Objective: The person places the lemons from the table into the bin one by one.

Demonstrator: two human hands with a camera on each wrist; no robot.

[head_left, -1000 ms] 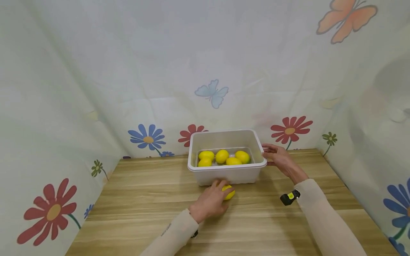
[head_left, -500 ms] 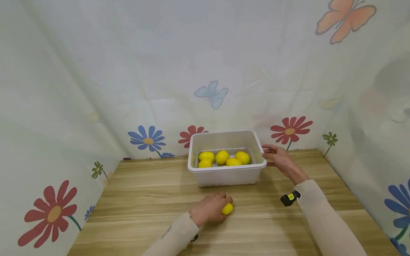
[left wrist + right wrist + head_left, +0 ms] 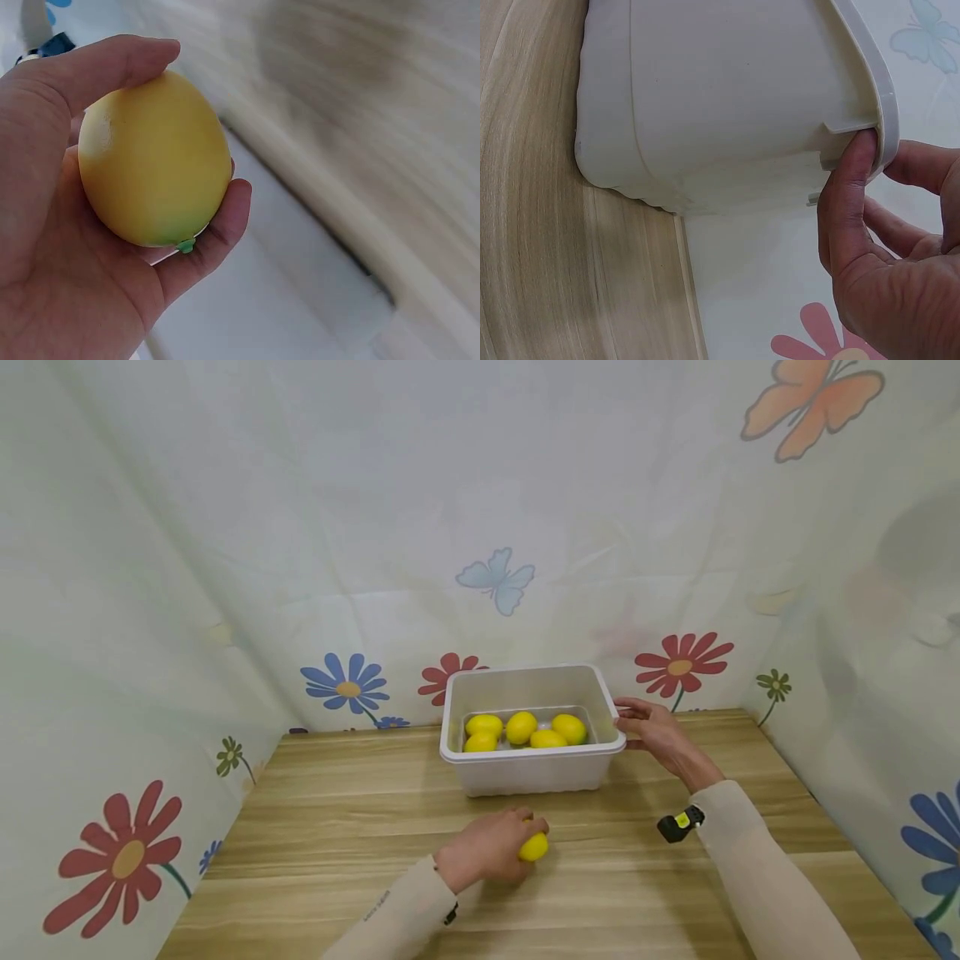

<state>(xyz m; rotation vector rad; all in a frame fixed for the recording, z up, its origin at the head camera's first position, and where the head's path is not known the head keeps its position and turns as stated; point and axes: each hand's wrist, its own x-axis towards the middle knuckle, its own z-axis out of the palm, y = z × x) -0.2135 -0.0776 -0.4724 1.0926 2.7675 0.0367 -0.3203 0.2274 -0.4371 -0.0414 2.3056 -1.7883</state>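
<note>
My left hand [image 3: 491, 845] grips a yellow lemon [image 3: 154, 161] just in front of a white plastic bin [image 3: 536, 774]. In the left wrist view the thumb and fingers curl round the fruit, and its green stem tip points down. Several lemons [image 3: 521, 727] lie on the bin's floor. With the thumb and fingers, my right hand [image 3: 660, 737] pinches the bin's rim [image 3: 885, 112] at its right end. The right wrist view shows the fingertips under the rim's lip, and the bin stands on the wooden table.
The wooden table [image 3: 360, 827] runs up to a flower-printed curtain [image 3: 375, 610] behind the bin. More of this curtain hangs on the left and right sides. A black wrist camera [image 3: 678, 823] juts out from the right sleeve.
My left hand with the lemon has moved back from the bin's front wall, toward the near side of the table. The right hand and the bin have stayed in place.
</note>
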